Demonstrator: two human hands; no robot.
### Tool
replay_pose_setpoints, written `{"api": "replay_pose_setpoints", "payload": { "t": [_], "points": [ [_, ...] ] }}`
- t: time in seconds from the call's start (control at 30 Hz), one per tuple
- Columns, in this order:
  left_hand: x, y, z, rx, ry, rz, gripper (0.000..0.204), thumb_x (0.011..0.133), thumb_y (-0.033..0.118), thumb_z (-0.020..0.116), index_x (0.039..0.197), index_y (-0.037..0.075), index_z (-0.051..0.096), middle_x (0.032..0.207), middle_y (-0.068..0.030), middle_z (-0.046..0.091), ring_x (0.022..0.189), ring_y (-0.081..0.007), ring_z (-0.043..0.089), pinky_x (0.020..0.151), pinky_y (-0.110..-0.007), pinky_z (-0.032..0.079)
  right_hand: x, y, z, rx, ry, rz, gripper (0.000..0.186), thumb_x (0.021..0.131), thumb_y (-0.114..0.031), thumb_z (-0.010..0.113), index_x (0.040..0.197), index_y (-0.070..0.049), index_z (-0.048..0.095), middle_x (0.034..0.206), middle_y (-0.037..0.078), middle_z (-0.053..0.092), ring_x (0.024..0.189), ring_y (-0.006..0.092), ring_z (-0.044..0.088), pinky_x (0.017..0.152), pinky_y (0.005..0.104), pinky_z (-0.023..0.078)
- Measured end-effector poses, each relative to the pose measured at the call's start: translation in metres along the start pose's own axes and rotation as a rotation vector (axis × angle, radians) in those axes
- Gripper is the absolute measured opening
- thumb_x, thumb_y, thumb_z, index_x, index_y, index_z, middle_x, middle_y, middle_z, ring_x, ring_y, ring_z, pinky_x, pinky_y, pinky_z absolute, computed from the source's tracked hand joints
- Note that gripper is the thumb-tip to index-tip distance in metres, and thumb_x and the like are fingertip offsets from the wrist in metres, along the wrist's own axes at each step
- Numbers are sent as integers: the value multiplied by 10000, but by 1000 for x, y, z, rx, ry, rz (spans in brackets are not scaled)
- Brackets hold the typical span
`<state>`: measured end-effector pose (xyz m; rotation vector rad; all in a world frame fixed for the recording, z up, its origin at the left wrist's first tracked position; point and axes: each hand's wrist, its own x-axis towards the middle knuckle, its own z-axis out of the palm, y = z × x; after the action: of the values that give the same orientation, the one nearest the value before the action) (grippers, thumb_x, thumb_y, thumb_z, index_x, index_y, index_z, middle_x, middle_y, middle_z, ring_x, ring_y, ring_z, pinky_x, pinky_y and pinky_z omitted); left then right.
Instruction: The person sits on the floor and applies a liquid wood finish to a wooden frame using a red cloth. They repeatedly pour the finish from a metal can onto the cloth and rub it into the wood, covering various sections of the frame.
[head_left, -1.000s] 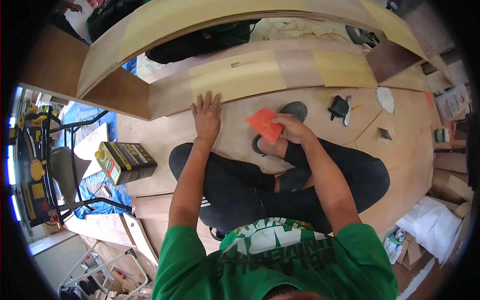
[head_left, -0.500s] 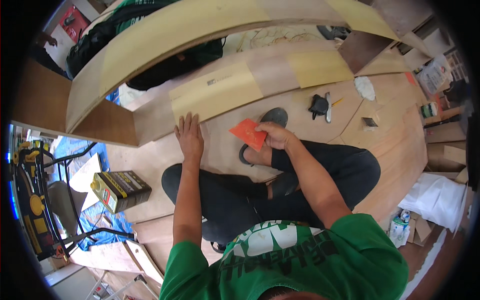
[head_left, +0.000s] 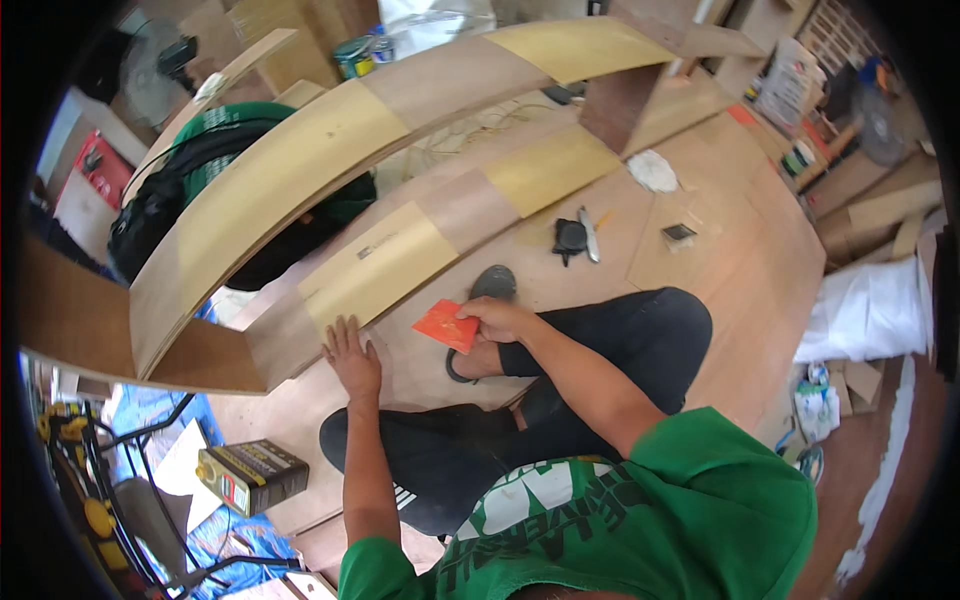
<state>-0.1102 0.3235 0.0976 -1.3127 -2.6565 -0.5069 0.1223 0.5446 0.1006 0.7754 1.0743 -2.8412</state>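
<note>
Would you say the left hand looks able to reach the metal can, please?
Probably yes: the left hand, at the wooden panel, holds nothing, and bare plywood seems to separate it from the metal can.

Right hand (head_left: 497, 319) gripping orange sheet (head_left: 443, 327); left hand (head_left: 352, 362) touching wooden board (head_left: 385, 262); can (head_left: 258, 477) left of the left hand.

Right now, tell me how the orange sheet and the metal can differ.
The orange sheet is thin and flat; the metal can is a bulky box shape. The orange sheet is pinched in the right hand, while no hand touches the metal can. The orange sheet is bright orange; the metal can is dark with yellow. Both have corners.
</note>
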Motion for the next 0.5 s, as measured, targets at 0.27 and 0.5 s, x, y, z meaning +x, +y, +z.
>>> {"api": "replay_pose_setpoints", "payload": {
  "t": [0.27,0.5],
  "points": [
    [-17,-49,5,-93,198,-90,603,927,171,680,1469,25,460,1523,-187,460,1446,-374,379,1202,-517,269,14,11,9,54,1,10,297,966,-172,594,1194,14,629,1103,137,708,964,244,709,865,404,588],
    [-184,-41,-122,-199,609,-676,369,1006,199,642,1271,-58,632,1219,-219,687,1109,-275,664,946,-364,541,0,1,9,21,27,25,310,927,-160,611,1162,38,644,1106,188,694,999,348,694,878,524,580]
  ]
}}
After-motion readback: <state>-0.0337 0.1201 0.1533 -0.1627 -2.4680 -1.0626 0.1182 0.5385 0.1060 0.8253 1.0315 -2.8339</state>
